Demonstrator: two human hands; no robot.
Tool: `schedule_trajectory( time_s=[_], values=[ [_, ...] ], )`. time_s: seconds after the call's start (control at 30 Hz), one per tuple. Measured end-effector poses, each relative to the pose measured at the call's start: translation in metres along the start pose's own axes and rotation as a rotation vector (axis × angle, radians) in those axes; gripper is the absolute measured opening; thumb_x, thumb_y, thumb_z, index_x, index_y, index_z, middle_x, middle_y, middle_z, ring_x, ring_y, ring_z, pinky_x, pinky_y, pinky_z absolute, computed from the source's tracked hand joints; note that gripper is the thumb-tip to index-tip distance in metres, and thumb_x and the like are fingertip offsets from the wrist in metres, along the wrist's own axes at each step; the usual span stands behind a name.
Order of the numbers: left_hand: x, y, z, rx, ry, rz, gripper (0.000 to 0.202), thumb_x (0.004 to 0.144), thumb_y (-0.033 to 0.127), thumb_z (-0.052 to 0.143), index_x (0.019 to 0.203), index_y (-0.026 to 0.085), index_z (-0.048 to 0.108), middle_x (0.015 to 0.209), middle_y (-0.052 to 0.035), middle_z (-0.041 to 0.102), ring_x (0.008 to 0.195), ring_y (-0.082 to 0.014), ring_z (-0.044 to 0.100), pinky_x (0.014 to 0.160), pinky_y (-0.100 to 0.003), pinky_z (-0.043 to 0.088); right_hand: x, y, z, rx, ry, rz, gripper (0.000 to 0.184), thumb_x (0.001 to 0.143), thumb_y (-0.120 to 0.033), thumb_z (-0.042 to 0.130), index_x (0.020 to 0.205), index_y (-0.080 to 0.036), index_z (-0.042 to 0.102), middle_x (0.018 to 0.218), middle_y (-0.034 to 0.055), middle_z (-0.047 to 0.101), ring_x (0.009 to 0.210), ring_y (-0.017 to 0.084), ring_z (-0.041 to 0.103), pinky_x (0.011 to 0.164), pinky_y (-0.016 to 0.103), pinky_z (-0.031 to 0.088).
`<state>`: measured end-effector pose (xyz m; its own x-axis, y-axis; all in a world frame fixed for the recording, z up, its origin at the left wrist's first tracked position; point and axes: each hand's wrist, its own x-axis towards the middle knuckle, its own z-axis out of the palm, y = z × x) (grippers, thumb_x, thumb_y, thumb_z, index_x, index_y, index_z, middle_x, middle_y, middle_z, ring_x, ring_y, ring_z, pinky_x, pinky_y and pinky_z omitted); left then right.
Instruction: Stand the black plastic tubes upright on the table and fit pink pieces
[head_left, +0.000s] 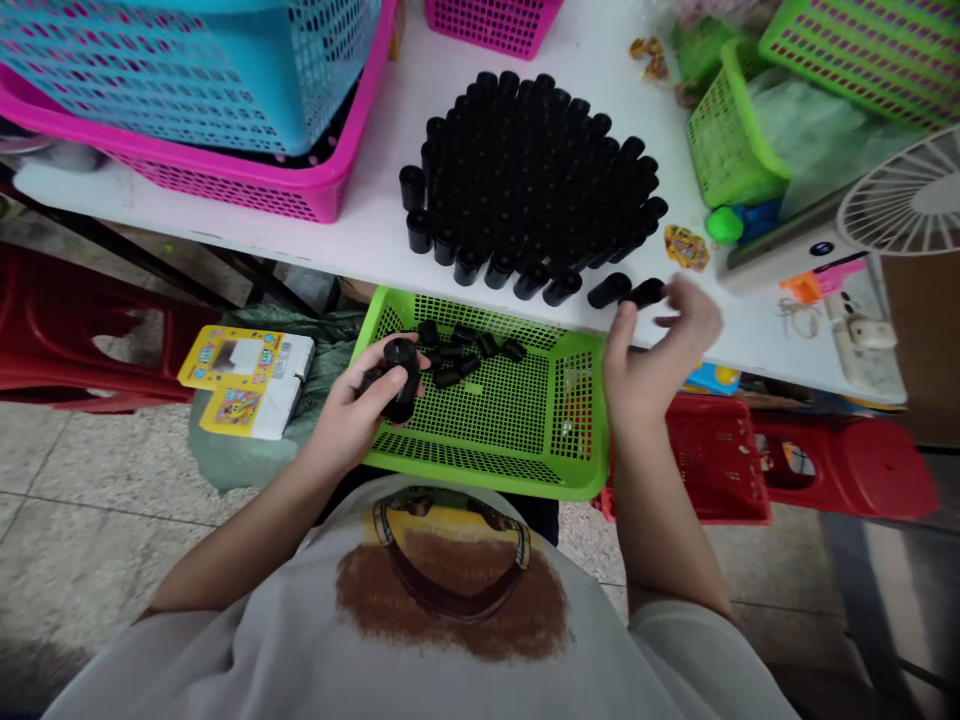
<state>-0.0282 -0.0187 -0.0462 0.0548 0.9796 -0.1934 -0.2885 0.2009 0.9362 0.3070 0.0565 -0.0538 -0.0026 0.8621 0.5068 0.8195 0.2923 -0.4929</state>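
Left hand gripping several black tubes, count hidden, over one green basket with about eight more. My right hand, open, is at two tubes on the desk, beside one uncounted cluster.

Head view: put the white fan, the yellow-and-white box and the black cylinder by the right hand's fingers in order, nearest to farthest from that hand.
1. Black cylinder: at the fingers of the right hand, near the table's front edge.
2. White fan: on the table, off to that hand's right.
3. Yellow-and-white box: far left, beyond the left hand.
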Motion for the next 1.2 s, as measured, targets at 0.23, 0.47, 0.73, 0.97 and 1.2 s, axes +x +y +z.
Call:
schedule_trajectory(
  time_s=[0.23,0.47,0.73,0.97,1.2],
  values=[
    [-0.002,-0.007,-0.013,0.153,0.002,0.060,0.056,0.086,0.058,0.083,0.125,0.027,0.058,0.102,-0.0053,0.077,0.081,-0.0194,0.072,0.055,-0.023,0.051,-0.024,-0.069,0.079,-0.104,-0.887,-0.456,0.041,0.100,-0.006,0.052,0.136,-0.016,0.068,0.130,0.0158,0.071,0.112,0.029,0.066,0.099,0.047,0.059],
    [-0.001,0.001,-0.002,0.338,-0.033,0.180,0.047,0.084,0.059,0.085,0.102,0.022,0.064,0.094,-0.0046,0.076,0.087,-0.0195,0.071,0.080,-0.031,0.056,-0.023,-0.054,0.092,-0.132,-0.918,-0.407,0.036,0.099,-0.005,0.054,0.131,-0.008,0.070,0.133,0.0224,0.069,0.126,0.033,0.061,0.106,0.050,0.054],
    [-0.003,0.011,-0.005,0.507,-0.003,0.245,0.046,0.087,0.062,0.081,0.108,0.021,0.074,0.098,-0.0064,0.078,0.090,-0.0218,0.072,0.084,-0.034,0.057,-0.015,-0.092,0.032,0.531,-0.626,-0.144,0.037,0.094,-0.027,0.072,0.131,-0.027,0.073,0.128,0.0083,0.076,0.111,0.022,0.074,0.091,0.039,0.065],
    [-0.003,0.016,-0.003,0.555,-0.042,0.259,0.043,0.086,0.058,0.082,0.107,0.021,0.077,0.099,-0.0064,0.081,0.092,-0.0221,0.075,0.086,-0.033,0.061,-0.020,-0.117,0.010,0.688,-0.572,-0.117,0.032,0.091,-0.026,0.077,0.123,-0.027,0.079,0.122,0.0069,0.081,0.108,0.021,0.078,0.097,0.041,0.067],
    [-0.006,0.023,-0.005,0.601,-0.066,0.291,0.031,0.087,0.044,0.084,0.108,0.021,0.080,0.109,-0.0070,0.083,0.101,-0.0228,0.077,0.098,-0.034,0.060,-0.019,-0.115,0.008,0.691,-0.555,-0.076,0.033,0.090,-0.027,0.078,0.123,-0.029,0.080,0.122,0.0065,0.081,0.106,0.022,0.079,0.093,0.040,0.068]
  ],
)
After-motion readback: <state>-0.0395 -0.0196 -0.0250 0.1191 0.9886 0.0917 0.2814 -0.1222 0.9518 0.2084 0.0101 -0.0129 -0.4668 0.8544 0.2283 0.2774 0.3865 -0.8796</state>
